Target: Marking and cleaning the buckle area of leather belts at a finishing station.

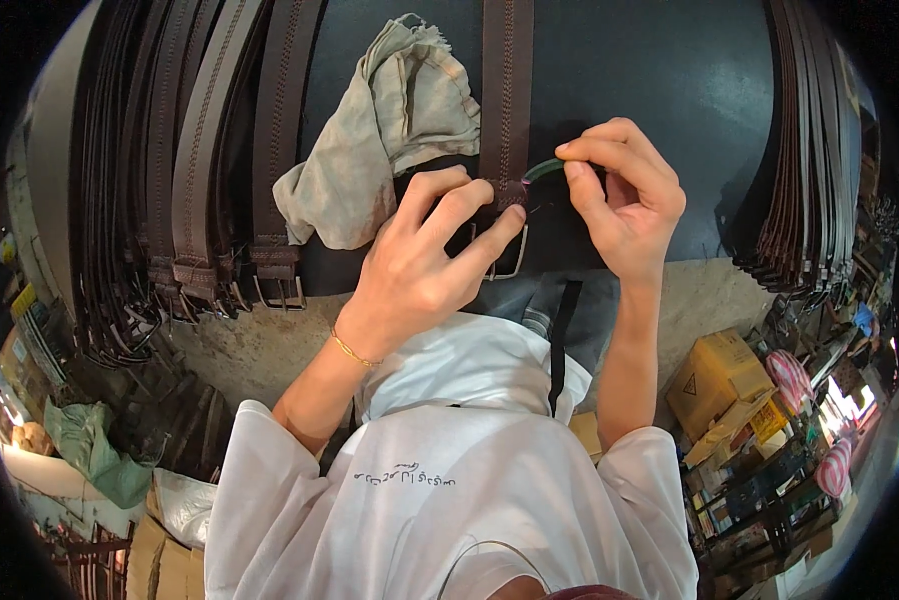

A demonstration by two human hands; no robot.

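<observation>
A dark brown leather belt [507,95] with stitching along its middle lies over the black work surface, its metal buckle [510,262] toward me. My left hand [424,250] grips the belt just above the buckle, thumb at the right edge and fingers bent over the leather. Between the thumb and fingertips of my right hand [629,190] is a thin curved green strip [543,168]. Its lower end, with a pinkish tint, meets the belt's right edge near my left fingers. What kind of thing the strip is, I cannot make out.
A crumpled beige cloth [384,130] rests left of the belt. Several more buckled belts [204,160] hang at the left, and a dense stack of belts [809,150] drapes at the right. Below right stand a cardboard box [719,385] and cluttered shelves; a green sack [99,450] sits lower left.
</observation>
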